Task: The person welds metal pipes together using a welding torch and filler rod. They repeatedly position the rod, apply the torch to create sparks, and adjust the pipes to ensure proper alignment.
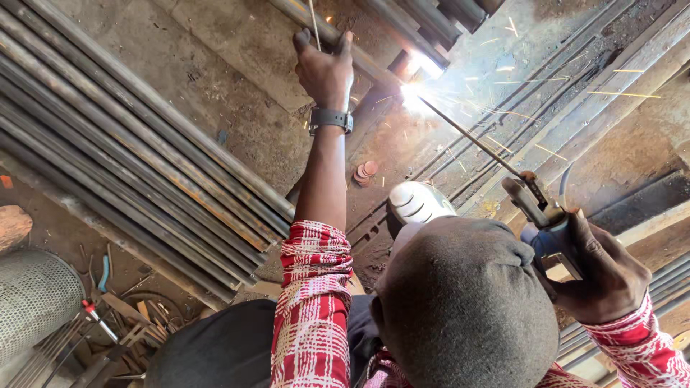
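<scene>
Person, seen from above. Cap (463, 302): dark grey knit. Shirt (310, 309): red-and-white plaid, left sleeve rolled near the elbow, right sleeve (632, 345) down to the wrist. Left wrist: dark watch (330, 119), broad strap. Hands: bare, ungloved.

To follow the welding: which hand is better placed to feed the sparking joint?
Right: the right hand holds the electrode holder, rod tip at the sparks; the left hand steadies the pipe.

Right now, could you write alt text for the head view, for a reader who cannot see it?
A person welds a steel tube: the right hand holds an electrode holder whose welding rod throws bright sparks at the joint. The left hand grips the tube, beside stacked steel pipes.
</scene>
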